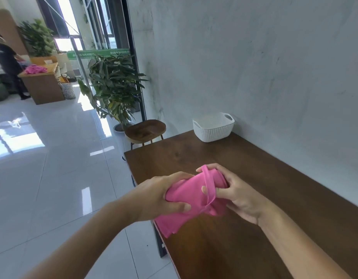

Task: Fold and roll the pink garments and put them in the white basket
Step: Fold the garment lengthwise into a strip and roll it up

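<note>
Head view: both my left hand (164, 195) and right hand (233, 195) grip the rolled pink fabric garment (189, 198); next, I judge, it goes into the white woven plastic basket (213, 130).

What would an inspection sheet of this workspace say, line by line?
Surface: dark wooden table against a pale wall.
Job's things: pink garment, partly rolled, held over the table's near edge; white basket at the far end, by the wall.
Clutter: nothing seen.
Hands: left hand grips one end of the roll; right hand grips the other end.
Cables: nothing seen.
Surroundings: wooden stool, potted plant, glossy tiled floor.
</note>
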